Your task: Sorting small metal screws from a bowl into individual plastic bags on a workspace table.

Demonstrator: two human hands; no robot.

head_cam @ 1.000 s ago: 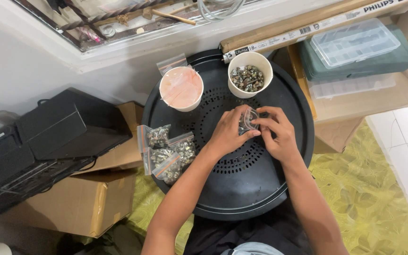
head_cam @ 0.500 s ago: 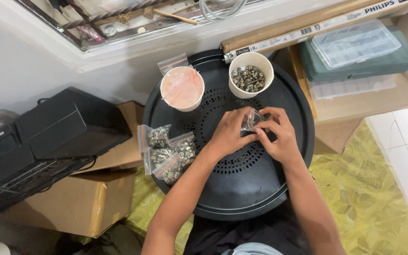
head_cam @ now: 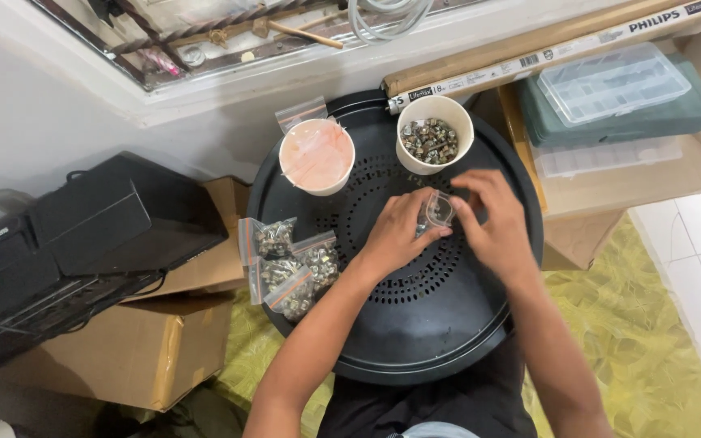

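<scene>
two hands pinching a small clear bag over a round black tray

seen from above, a person's left hand (head_cam: 395, 235) and right hand (head_cam: 492, 223) meet over the middle of a large round black perforated tray (head_cam: 415, 341). between them sits a small clear plastic zip bag (head_cam: 436, 211) – the fingers of both hands are closed on it, the left at its lower left edge, the right along its right side. what the bag holds is too small to tell.

behind the hands, near the tray's far rim, stands a white paper cup of small metal fasteners (head_cam: 435, 134). to its left is a white cup covered with pinkish film (head_cam: 316, 156). at the tray's left edge lies a loose pile of small filled zip bags with red strips (head_cam: 290, 264) – well apart from the hands. a brown cardboard box (head_cam: 135, 349) sits on the floor to the left.
</scene>
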